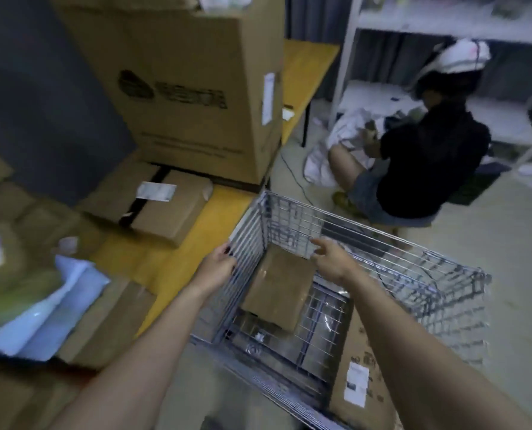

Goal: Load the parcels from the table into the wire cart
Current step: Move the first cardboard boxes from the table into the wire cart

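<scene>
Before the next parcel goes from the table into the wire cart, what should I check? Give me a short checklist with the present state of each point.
1. Left hand grips the silver wire cart at its side wall: ok.
2. Right hand free, open above the cart: ok.
3. Room in the cart beside the flat brown cardboard parcel: ok.
4. Next parcel ready: taped brown cardboard box lies on the yellow table: ok.
5. Cart wheels locked: cannot tell.
6. Seated person in black top stays apart from the cart: ok.

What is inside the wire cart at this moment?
Inside the wire cart lies a flat brown parcel, and a bigger cardboard box with a white label stands at the near side. What lies under the parcel is covered.
</scene>
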